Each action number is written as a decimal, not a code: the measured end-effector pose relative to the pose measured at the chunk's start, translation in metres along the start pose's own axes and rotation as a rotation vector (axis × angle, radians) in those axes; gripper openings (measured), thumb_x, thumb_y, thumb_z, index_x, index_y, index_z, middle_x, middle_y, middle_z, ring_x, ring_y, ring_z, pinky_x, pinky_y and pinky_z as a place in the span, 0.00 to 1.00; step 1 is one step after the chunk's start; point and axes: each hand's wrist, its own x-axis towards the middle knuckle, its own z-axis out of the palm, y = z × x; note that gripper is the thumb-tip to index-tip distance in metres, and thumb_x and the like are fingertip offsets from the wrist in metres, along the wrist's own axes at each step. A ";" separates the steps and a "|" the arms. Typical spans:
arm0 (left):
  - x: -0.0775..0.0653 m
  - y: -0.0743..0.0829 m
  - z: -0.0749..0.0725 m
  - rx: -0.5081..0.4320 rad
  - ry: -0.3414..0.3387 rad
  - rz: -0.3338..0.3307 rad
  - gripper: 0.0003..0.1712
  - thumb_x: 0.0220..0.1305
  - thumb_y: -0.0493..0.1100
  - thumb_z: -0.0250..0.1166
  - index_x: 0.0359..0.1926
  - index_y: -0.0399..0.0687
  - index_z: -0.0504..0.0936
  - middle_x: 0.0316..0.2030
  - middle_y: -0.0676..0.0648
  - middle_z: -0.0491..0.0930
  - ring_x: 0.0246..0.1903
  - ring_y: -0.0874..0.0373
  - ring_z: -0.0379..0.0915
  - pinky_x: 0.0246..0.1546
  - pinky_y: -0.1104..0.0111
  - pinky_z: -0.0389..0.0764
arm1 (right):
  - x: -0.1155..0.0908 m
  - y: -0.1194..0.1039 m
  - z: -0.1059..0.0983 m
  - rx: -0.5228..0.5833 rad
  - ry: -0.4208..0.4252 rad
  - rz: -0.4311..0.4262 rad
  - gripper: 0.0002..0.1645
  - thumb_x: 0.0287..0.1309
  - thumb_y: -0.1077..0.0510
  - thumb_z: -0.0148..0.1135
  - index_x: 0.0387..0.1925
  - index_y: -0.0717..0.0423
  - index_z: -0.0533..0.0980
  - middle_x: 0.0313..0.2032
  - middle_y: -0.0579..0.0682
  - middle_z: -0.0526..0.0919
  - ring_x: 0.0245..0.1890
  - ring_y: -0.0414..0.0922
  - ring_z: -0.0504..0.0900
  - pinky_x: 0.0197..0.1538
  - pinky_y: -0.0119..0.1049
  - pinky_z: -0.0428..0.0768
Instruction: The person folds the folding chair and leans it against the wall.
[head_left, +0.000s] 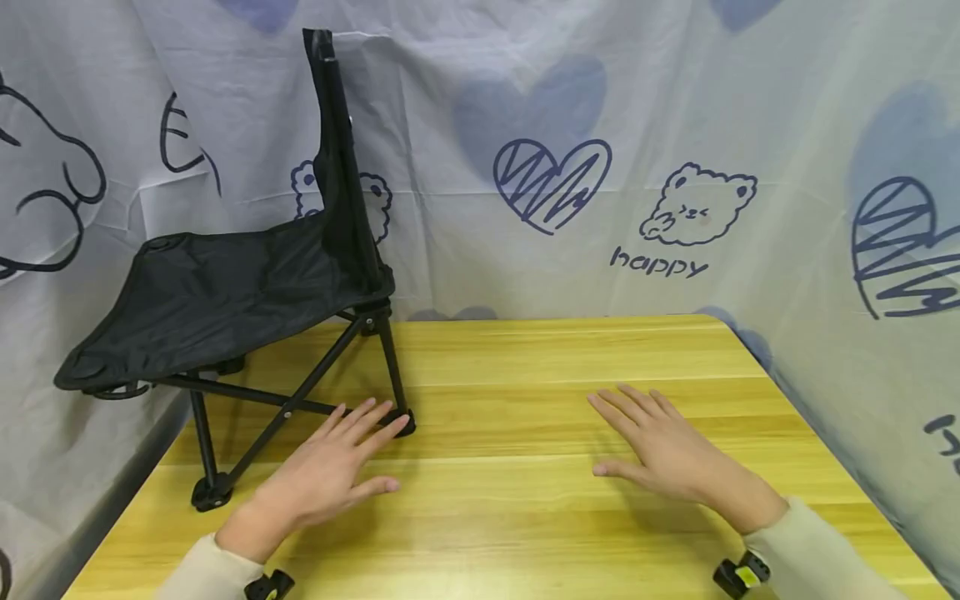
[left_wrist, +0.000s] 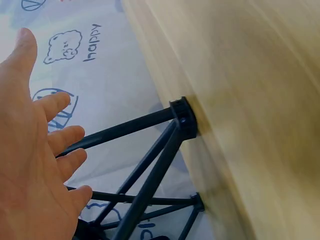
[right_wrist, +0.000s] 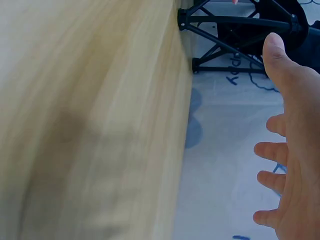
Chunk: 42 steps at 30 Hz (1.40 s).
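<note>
A black folding chair point(head_left: 225, 275) stands unfolded on the left of the wooden table, its fabric seat facing left and its backrest point(head_left: 341, 158) upright. My left hand point(head_left: 330, 471) hovers over the table in front of the chair, fingers spread, overlapping one leg's foot in the head view. Crossed chair legs point(left_wrist: 155, 180) show beyond that hand in the left wrist view. On the right, my right hand point(head_left: 660, 450) is held above the tabletop with fingers extended and thumb apart. Neither hand holds anything. The right wrist view shows the chair's legs point(right_wrist: 235, 22) past the thumb.
The yellow wood-grain table point(head_left: 510, 517) reaches back to a pale cloth point(head_left: 465, 108) printed with hearts, bears and the word happy. The cloth hangs behind the table and down both sides. Small black wrist cameras point(head_left: 741, 575) sit at both sleeve cuffs.
</note>
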 end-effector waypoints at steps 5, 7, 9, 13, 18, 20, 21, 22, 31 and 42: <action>-0.003 -0.002 -0.015 -0.053 0.002 0.032 0.44 0.66 0.71 0.49 0.77 0.64 0.49 0.76 0.49 0.46 0.74 0.45 0.42 0.70 0.43 0.48 | 0.018 -0.009 -0.013 -0.011 0.006 -0.048 0.52 0.62 0.26 0.50 0.77 0.47 0.49 0.73 0.52 0.59 0.72 0.57 0.53 0.70 0.63 0.51; -0.004 -0.003 -0.022 -0.052 0.014 0.048 0.44 0.67 0.70 0.51 0.77 0.65 0.49 0.76 0.49 0.47 0.74 0.45 0.43 0.70 0.43 0.49 | 0.026 -0.014 -0.019 -0.024 0.006 -0.072 0.52 0.62 0.25 0.48 0.77 0.47 0.49 0.73 0.52 0.58 0.72 0.57 0.54 0.70 0.62 0.51; -0.006 -0.005 -0.030 -0.045 0.021 0.057 0.44 0.67 0.69 0.52 0.77 0.65 0.49 0.76 0.49 0.47 0.74 0.45 0.44 0.69 0.42 0.49 | 0.035 -0.019 -0.025 -0.045 0.008 -0.099 0.52 0.62 0.25 0.47 0.78 0.47 0.49 0.73 0.52 0.58 0.72 0.56 0.54 0.70 0.61 0.52; -0.010 -0.006 -0.045 -0.026 0.015 0.056 0.43 0.67 0.69 0.52 0.77 0.69 0.47 0.76 0.50 0.47 0.74 0.46 0.44 0.70 0.43 0.49 | 0.054 -0.031 -0.037 -0.078 0.023 -0.159 0.52 0.63 0.24 0.45 0.78 0.47 0.48 0.73 0.53 0.58 0.72 0.55 0.55 0.71 0.59 0.53; -0.016 -0.008 -0.061 -0.014 0.005 0.052 0.43 0.67 0.68 0.53 0.77 0.71 0.46 0.76 0.51 0.46 0.74 0.46 0.43 0.68 0.44 0.54 | 0.078 -0.046 -0.047 -0.080 0.049 -0.239 0.52 0.63 0.24 0.43 0.77 0.48 0.50 0.73 0.52 0.57 0.72 0.53 0.55 0.71 0.56 0.55; -0.019 -0.009 -0.068 -0.001 0.011 0.051 0.43 0.67 0.68 0.54 0.77 0.71 0.46 0.76 0.51 0.46 0.73 0.45 0.44 0.66 0.43 0.59 | 0.088 -0.052 -0.051 -0.077 0.067 -0.278 0.52 0.63 0.24 0.42 0.77 0.50 0.51 0.73 0.51 0.58 0.72 0.53 0.55 0.71 0.54 0.56; -0.021 -0.010 -0.071 0.009 0.016 0.052 0.43 0.67 0.68 0.54 0.77 0.71 0.46 0.76 0.51 0.47 0.73 0.44 0.45 0.65 0.44 0.62 | 0.093 -0.056 -0.052 -0.075 0.078 -0.297 0.52 0.63 0.24 0.42 0.77 0.50 0.51 0.73 0.51 0.58 0.72 0.53 0.56 0.71 0.53 0.57; -0.023 -0.011 -0.075 0.022 0.019 0.050 0.43 0.67 0.68 0.54 0.77 0.71 0.47 0.76 0.51 0.47 0.73 0.44 0.46 0.63 0.44 0.65 | 0.098 -0.059 -0.053 -0.075 0.089 -0.316 0.52 0.64 0.24 0.41 0.77 0.51 0.52 0.73 0.52 0.59 0.71 0.53 0.57 0.71 0.52 0.57; -0.044 -0.013 -0.109 0.072 0.060 0.041 0.42 0.68 0.62 0.59 0.77 0.71 0.50 0.73 0.46 0.56 0.67 0.42 0.60 0.47 0.46 0.79 | 0.143 -0.092 -0.067 -0.073 0.167 -0.475 0.51 0.65 0.25 0.35 0.75 0.55 0.55 0.70 0.53 0.63 0.70 0.51 0.59 0.72 0.46 0.56; -0.073 -0.024 -0.138 0.145 0.128 0.012 0.40 0.62 0.60 0.65 0.73 0.67 0.62 0.67 0.49 0.66 0.63 0.46 0.62 0.48 0.46 0.74 | 0.191 -0.135 -0.082 -0.122 0.184 -0.615 0.46 0.66 0.31 0.51 0.74 0.55 0.59 0.70 0.52 0.65 0.72 0.49 0.56 0.75 0.39 0.43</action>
